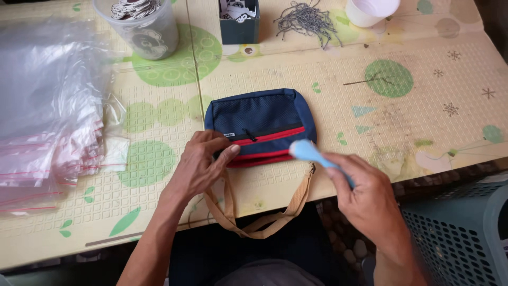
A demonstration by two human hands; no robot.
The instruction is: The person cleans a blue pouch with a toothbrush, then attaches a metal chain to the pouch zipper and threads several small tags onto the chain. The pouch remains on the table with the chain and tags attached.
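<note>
pouch long axis crosswise | left hand flat, ungripping, on its near-left edge | right hand fingers closed on blue tool, tip at near-right corner

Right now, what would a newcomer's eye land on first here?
The navy pouch with red zippers at the table's middle, left hand pressing its near edge. Next, the blurred light-blue tool in the right hand, and the clear plastic bags piled far left.
</note>
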